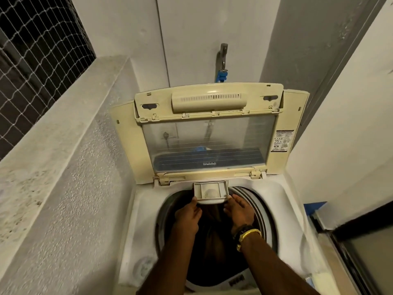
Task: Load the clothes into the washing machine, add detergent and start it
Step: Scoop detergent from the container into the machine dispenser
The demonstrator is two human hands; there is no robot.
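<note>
We see the drawer pulled out over the drum, its long axis crosswise, a pale residue inside. Our left hand and right hand pinch its front corners. Dark clothes fill the drum.

Lid of washing machine: one line of print stood inverted at the lower edge of the clear panel, illegible. Warning label on the lid's right frame: small print, too fine to read.
</note>
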